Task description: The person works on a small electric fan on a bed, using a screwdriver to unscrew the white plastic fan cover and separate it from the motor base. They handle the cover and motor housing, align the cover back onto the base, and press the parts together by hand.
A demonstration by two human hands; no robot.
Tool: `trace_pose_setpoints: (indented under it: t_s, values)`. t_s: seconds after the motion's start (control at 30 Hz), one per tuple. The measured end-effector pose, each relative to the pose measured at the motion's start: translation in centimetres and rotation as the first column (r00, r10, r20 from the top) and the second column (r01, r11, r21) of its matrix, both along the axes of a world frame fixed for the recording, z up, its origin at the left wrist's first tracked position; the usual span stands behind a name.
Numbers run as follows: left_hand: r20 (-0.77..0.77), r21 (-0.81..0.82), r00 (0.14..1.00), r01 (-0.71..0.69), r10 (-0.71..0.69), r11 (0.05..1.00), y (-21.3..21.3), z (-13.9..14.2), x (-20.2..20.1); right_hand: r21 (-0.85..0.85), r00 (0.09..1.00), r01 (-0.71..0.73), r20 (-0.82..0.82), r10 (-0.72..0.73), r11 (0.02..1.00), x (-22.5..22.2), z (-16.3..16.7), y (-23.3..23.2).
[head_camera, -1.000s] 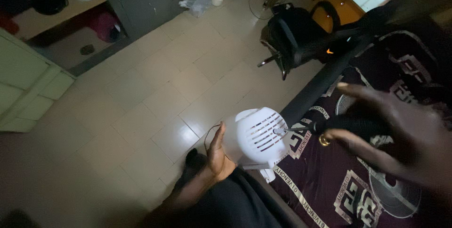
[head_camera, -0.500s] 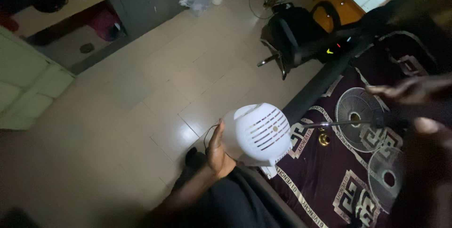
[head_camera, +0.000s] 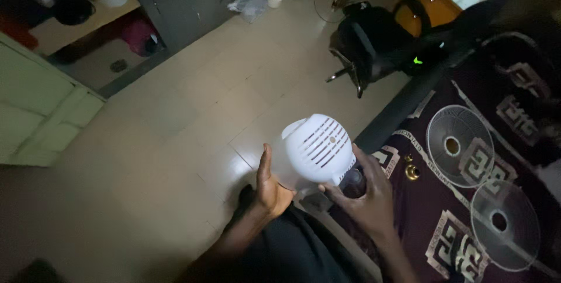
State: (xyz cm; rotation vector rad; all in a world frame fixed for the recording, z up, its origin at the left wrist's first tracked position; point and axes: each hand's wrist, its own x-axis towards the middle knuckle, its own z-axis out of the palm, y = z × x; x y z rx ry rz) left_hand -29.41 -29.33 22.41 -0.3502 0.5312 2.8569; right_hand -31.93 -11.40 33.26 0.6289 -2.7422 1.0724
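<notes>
Since a moment ago my right hand point(head_camera: 365, 196) has come back from over the bedspread and now cups the underside of the white fan motor housing point(head_camera: 318, 148), fingers curled around its dark lower end. That hand had been blurred out to my right; now it is steady and closed on the housing. My left hand point(head_camera: 270, 182) has stayed where it was, palm pressed against the housing's left side, thumb pointing up, fingers wrapped behind where I cannot see them.

So the housing sits clamped between both hands, slotted vents facing up toward me, held over the edge where the tiled floor point(head_camera: 193, 113) meets the bed.

Just right of my right hand, a small gold-coloured nut point(head_camera: 412, 172) lies on the dark patterned bedspread point(head_camera: 444, 242). Further right of it lie two round wire fan guards point(head_camera: 460, 146), one above the other, well apart from my hands. Far beyond my hands, a black bag point(head_camera: 374, 40) stands on the floor.
</notes>
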Motion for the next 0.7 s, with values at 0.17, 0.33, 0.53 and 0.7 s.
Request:
trace_pose_setpoints:
  t_s: [0.17,0.33,0.53,0.7]
  values:
    - [0.023,-0.014,1.000,-0.020,0.020,1.000,1.4,-2.5,0.1,-0.035,0.991,0.090,-0.101,-0.093,0.995,0.4,-3.7,2.7]
    - [0.249,-0.051,0.968,-0.010,0.022,0.999,1.2,-3.4,0.3,-0.034,0.981,0.179,-0.065,-0.181,0.983,0.0,-4.2,4.4]
    - [0.041,0.070,0.996,-0.084,0.081,0.994,1.1,-4.9,0.1,-0.454,0.930,0.326,0.309,-0.197,0.829,-0.2,-4.1,5.4]
    - [0.140,-0.031,0.986,-0.087,0.090,0.996,0.7,-4.9,0.0,-0.368,0.883,0.452,0.316,-0.348,0.813,-2.0,-4.3,8.1]
